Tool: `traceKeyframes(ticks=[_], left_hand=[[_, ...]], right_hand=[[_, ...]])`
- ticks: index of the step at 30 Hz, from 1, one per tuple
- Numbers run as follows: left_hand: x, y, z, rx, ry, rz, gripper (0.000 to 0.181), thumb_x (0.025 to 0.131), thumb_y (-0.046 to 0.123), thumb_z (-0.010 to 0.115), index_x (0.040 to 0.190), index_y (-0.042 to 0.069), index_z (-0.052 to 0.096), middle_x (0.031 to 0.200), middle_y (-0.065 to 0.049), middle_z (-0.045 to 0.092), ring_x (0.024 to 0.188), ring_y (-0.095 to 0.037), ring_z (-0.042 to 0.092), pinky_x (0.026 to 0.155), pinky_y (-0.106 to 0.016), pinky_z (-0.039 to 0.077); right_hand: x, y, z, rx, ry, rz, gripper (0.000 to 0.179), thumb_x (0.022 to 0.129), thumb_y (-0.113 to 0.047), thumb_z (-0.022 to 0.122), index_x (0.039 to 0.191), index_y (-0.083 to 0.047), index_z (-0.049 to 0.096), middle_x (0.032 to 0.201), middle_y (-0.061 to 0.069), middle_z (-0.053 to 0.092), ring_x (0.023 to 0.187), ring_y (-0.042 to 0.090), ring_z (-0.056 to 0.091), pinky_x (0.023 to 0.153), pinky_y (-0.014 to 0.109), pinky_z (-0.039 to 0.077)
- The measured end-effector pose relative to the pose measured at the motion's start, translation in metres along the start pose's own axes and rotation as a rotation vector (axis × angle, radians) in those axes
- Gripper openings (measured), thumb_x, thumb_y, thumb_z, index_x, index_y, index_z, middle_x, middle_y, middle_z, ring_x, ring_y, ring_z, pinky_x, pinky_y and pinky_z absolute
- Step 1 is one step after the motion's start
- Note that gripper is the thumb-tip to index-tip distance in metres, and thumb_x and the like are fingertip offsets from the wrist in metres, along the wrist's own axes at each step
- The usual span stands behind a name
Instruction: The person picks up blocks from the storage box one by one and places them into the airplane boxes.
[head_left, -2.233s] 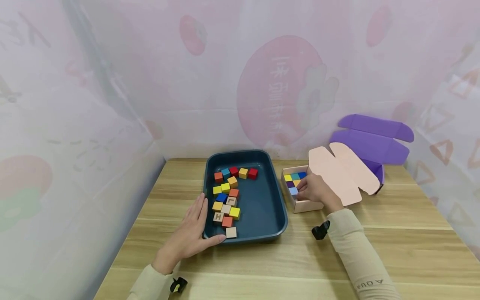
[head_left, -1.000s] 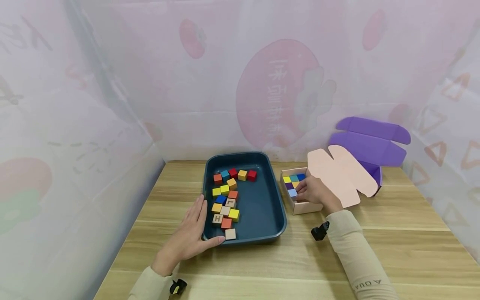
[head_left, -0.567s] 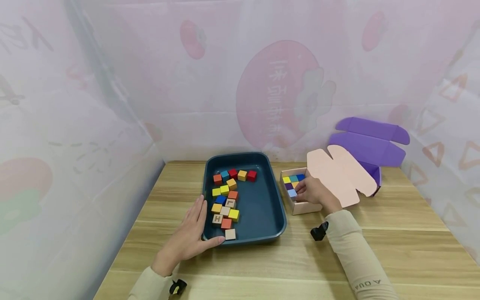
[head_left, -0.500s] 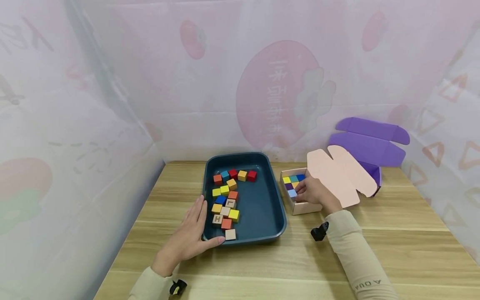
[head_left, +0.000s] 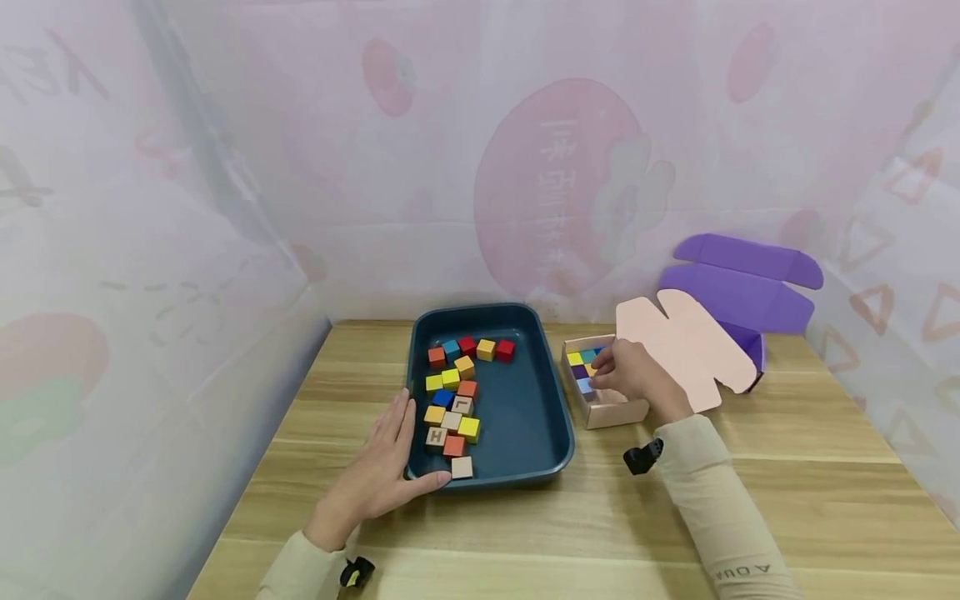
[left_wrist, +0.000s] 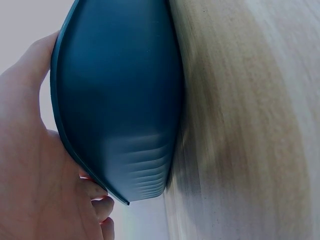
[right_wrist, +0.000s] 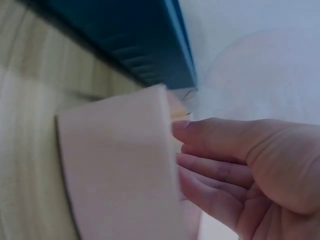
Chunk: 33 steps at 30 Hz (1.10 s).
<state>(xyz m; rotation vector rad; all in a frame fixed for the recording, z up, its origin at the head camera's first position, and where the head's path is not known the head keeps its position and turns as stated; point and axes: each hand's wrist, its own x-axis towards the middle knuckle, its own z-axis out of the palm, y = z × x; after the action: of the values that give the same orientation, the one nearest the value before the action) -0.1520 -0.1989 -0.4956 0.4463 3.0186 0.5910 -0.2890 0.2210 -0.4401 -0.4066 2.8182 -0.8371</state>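
Note:
My left hand (head_left: 375,467) lies with straight fingers along the left side and near corner of a dark blue tray (head_left: 525,477); in the left wrist view it rests against the tray's rim (left_wrist: 56,95). Several coloured wooden blocks lie in the tray, among them a plain block (head_left: 462,467) by my thumb. My right hand (head_left: 633,371) is over the pink cardboard box (head_left: 617,414), fingers loosely bent, just above its blocks. A light blue block (head_left: 585,386) sits in the box beside my thumb. In the right wrist view the box wall (right_wrist: 117,165) partly hides my fingertips.
The pink box's lid (head_left: 686,354) is folded back to the right. Behind it stands a purple box (head_left: 750,292) with its lid raised. Everything rests on a wooden table (head_left: 540,542) before a printed curtain (head_left: 420,208).
My right hand has drawn up and slightly away from the light blue block, which stays in the pink box. My left hand has kept its place on the tray.

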Motion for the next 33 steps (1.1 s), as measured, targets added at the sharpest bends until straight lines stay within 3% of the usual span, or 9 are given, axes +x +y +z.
traceKeyframes(ticks=[6, 13, 22, 33], left_hand=[[0.001, -0.001, 0.0, 0.005, 0.0, 0.002, 0.126, 0.087, 0.084, 0.059, 0.17, 0.005, 0.007, 0.18, -0.012, -0.003, 0.167, -0.037, 0.009, 0.133, -0.062, 0.019], [0.0, 0.0, -0.001, 0.0, -0.003, -0.001, 0.126, 0.087, 0.083, 0.059, 0.17, 0.005, 0.006, 0.18, -0.013, -0.003, 0.167, -0.037, 0.008, 0.133, -0.062, 0.018], [0.0, 0.0, -0.001, 0.002, -0.005, -0.005, 0.126, 0.087, 0.082, 0.06, 0.17, 0.005, 0.007, 0.18, -0.013, -0.002, 0.167, -0.038, 0.009, 0.132, -0.062, 0.02], [0.0, 0.0, -0.001, -0.001, -0.009, -0.001, 0.125, 0.088, 0.082, 0.06, 0.17, 0.005, 0.006, 0.18, -0.013, -0.002, 0.166, -0.039, 0.009, 0.132, -0.062, 0.019]], right_hand=[[-0.004, -0.028, -0.01, 0.031, 0.002, -0.096, 0.027, 0.094, -0.012, 0.079, 0.115, 0.004, 0.075, 0.102, 0.014, 0.081, 0.094, 0.023, 0.078, 0.085, 0.04, 0.065], [-0.007, -0.066, -0.001, 0.017, -0.021, -0.2, 0.029, 0.093, -0.014, 0.081, 0.117, 0.002, 0.077, 0.108, 0.013, 0.081, 0.099, 0.024, 0.08, 0.088, 0.039, 0.066], [-0.01, -0.106, 0.032, -0.002, -0.146, -0.219, 0.037, 0.093, -0.018, 0.083, 0.125, -0.001, 0.075, 0.121, 0.015, 0.077, 0.1, 0.019, 0.077, 0.089, 0.037, 0.066], [-0.009, -0.14, 0.087, -0.08, -0.187, -0.204, 0.037, 0.092, -0.02, 0.084, 0.124, -0.005, 0.076, 0.112, 0.01, 0.077, 0.09, 0.016, 0.067, 0.087, 0.035, 0.065]])
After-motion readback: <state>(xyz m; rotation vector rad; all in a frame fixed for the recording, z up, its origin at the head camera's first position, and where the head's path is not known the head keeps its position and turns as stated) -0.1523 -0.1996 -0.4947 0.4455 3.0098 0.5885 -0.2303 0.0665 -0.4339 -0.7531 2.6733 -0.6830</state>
